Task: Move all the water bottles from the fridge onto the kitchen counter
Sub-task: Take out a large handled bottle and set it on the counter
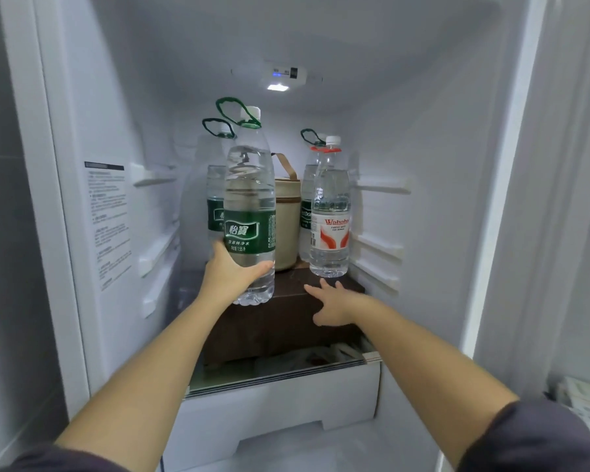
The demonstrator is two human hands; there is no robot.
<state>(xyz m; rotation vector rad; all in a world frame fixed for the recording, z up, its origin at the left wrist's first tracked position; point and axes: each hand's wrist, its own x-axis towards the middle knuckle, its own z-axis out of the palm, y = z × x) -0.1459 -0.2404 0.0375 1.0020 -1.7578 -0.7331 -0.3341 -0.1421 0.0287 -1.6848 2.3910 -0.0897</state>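
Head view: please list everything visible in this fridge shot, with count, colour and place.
front green-label bottle: one, clear, front left, held
rear green-label bottles: two, clear, green handles, back left and back right
red-label bottle: one, clear, front right
bag: one, beige, between the bottles
box: one, dark brown, under the bag
drawer: one, white, below the box
sticker: one, white with text, left wall
lamp: one, lit white, top
left hand: one, grips the front green-label bottle low down
right hand: one, open, fingers spread, just below the red-label bottle
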